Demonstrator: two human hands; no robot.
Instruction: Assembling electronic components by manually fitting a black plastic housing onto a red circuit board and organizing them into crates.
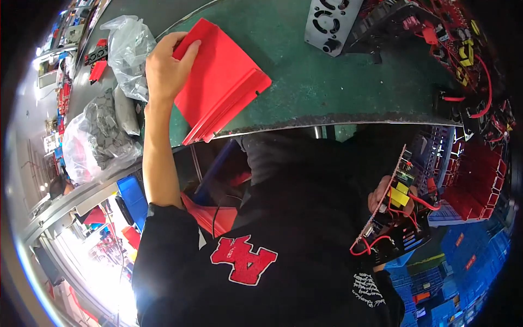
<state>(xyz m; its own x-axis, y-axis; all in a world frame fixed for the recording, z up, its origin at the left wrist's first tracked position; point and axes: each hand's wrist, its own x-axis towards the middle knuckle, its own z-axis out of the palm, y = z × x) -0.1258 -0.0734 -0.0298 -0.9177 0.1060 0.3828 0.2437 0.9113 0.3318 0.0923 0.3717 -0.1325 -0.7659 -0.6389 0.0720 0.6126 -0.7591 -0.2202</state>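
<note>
My left hand (170, 65) is closed on the upper left edge of a red sheet cover (223, 68) with folded sides, thumb across its face. The cover is tilted over the green bench near its front edge. Low on the right, my right hand (379, 197) grips a circuit board (396, 197) from behind, so its fingers are partly hidden. The board stands nearly on edge and carries yellow-wrapped parts and red wires. A black slotted plate (411, 238) sits beside the board's lower end; I cannot tell whether they are joined.
A grey metal panel with fan cutouts (329, 24) stands on the green bench (305, 92) at the back. More boards with red wires (466, 52) crowd the right end. Plastic bags (131, 52) lie left, one with small grey pieces (103, 131). Red (474, 180) and blue crates (463, 245) stand right.
</note>
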